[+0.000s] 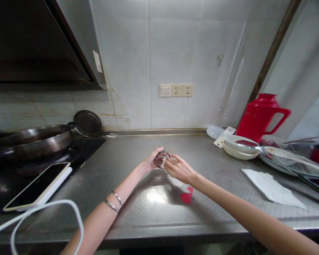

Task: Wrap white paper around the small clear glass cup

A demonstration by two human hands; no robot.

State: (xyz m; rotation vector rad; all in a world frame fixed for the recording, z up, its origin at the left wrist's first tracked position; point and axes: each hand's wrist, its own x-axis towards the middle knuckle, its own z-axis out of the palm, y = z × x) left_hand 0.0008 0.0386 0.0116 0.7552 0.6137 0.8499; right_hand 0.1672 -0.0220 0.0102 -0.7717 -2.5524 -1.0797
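My left hand (150, 161) is closed around a small round, shiny, see-through item (158, 158) that looks like a glass cup or jar, held above the metal counter (117, 184). From the right, my right hand (178, 167) reaches to its opening, with fingers pinched on a bit of white material (163, 162), perhaps tissue. Whether those fingers go inside the rim, I cannot tell. Below my right wrist, a torn red piece (186, 195) lies on the counter. Two silver bracelets circle my left forearm.
On the left, a pan (39, 141) stands on the black stove, and a phone (38, 187) with a white cable (69, 202) lies nearby. To the right are stacked bowls (240, 150), a red thermos (257, 117), a plate with utensils, and a white paper towel (272, 187).
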